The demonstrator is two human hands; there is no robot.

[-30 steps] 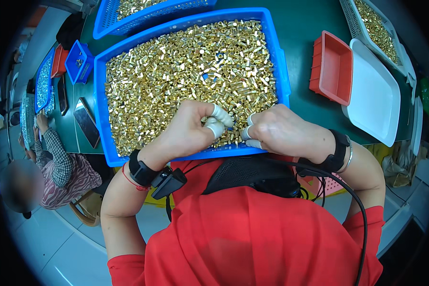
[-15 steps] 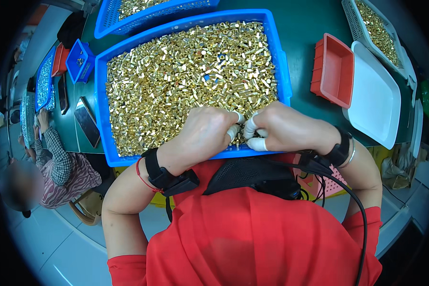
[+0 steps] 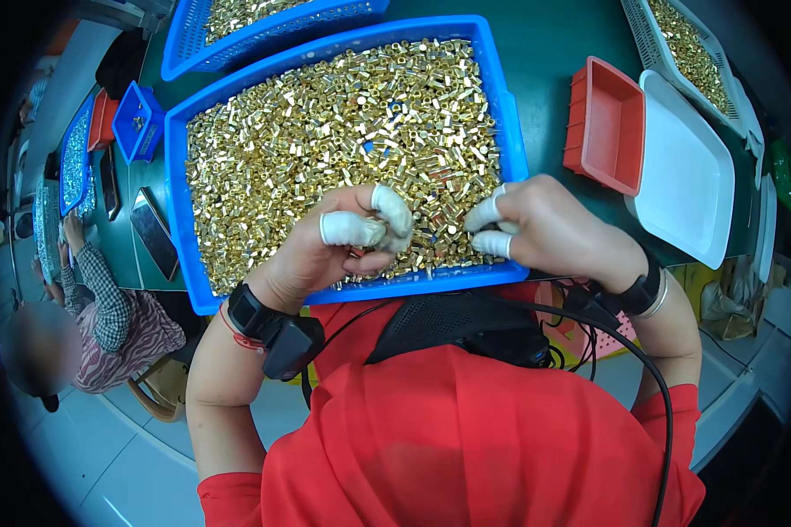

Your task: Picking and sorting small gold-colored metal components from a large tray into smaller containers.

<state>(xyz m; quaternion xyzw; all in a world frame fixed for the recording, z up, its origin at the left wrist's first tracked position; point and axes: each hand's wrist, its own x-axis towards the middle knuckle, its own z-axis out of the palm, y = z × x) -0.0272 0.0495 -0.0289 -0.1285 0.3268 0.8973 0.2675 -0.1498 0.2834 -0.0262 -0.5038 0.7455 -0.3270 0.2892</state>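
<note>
The big blue plastic tray [image 3: 177, 202] full of small shiny gold metal pieces [image 3: 325, 132] sits on the dark green worktop [image 3: 554, 53], straight in front of the person. Its long side runs from left to right. Both hands hover over the near edge of the tray, so the gold pieces lie just under and just ahead of them.

The left hand [image 3: 334, 250] is curled, and its white-capped fingers [image 3: 347, 228] pinch together; it may hold a tiny gold piece, but that is too small to see. The right hand [image 3: 545, 228] is curled too, with white-capped fingertips [image 3: 492, 243] pointing at the left hand. The two hands are close but not touching. Both are about as near to the pile.

There are too many gold pieces to count. I count two hands, one big blue tray in front, one more blue tray [image 3: 193, 39] behind it, one empty red plastic box [image 3: 580, 132] to the right, one empty white tray [image 3: 677, 228] beside that, and one white basket of gold pieces [image 3: 721, 53] far right. Another person [image 3: 105, 325] sits at the left.
</note>
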